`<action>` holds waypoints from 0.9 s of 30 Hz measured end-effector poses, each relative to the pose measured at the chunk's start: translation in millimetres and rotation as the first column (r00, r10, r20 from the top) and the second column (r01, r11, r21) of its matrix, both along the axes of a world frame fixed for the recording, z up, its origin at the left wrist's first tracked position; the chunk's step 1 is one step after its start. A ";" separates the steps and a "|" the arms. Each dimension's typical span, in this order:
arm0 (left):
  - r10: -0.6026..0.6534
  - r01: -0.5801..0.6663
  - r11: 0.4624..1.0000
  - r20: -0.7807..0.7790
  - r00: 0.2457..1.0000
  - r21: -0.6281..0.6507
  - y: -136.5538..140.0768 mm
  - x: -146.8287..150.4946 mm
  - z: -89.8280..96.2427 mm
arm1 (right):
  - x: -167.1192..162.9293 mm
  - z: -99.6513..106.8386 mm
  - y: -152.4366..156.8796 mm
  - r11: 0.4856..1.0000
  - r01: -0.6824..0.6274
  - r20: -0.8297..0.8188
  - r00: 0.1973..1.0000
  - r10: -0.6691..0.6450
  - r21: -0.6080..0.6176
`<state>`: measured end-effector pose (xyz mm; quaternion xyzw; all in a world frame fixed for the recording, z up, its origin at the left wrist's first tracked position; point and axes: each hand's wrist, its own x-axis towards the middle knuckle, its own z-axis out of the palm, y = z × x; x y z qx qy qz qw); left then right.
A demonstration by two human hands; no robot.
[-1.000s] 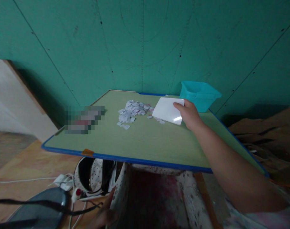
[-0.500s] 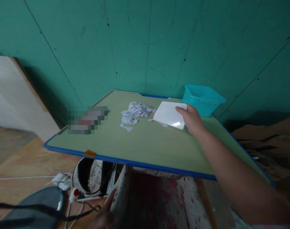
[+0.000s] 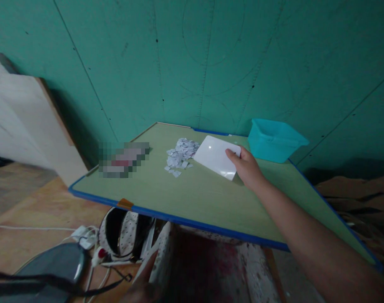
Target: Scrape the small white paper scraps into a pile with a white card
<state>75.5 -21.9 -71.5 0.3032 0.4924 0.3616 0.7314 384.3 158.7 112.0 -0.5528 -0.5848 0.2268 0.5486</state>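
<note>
My right hand (image 3: pixel 247 168) grips the right end of a glossy white board (image 3: pixel 215 156), thumb on top near a small dark hole. The board is held tilted, its left edge against or just over the right side of a pile of small white paper scraps (image 3: pixel 181 152). Whether it touches the scraps I cannot tell. Several loose scraps lie in front of the pile. My left hand (image 3: pixel 143 284) is low at the bottom edge, dark and partly out of view, beside a pale, spotted surface; its fingers do not show clearly.
A turquoise bin (image 3: pixel 275 141) stands at the table's back right against the green wall (image 3: pixel 131 63). A blurred-out object (image 3: pixel 124 160) lies at the left of the table (image 3: pixel 179 198). Below are a round grey lid-like thing (image 3: pixel 56 265), a spotted bag (image 3: pixel 127 233) and cables.
The white board has moved left across the table toward the scraps and is turned slightly. The view has shifted a little. My left hand stays low.
</note>
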 end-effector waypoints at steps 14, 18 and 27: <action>0.039 -0.025 0.998 -0.230 0.972 0.064 7.7 -2.1 37.6 | 20.1 12.4 -2.3 0.991 -0.056 -0.261 0.965 0.023 -0.120; 0.035 -0.020 0.998 -0.231 0.972 0.064 6.1 -2.4 39.3 | 17.3 12.7 -5.0 0.993 -0.059 -0.237 0.971 0.034 -0.102; 0.118 -0.093 0.989 -0.225 0.967 0.117 12.4 -13.7 42.6 | 5.4 19.2 -16.0 0.940 -0.235 -0.301 0.941 0.156 -0.248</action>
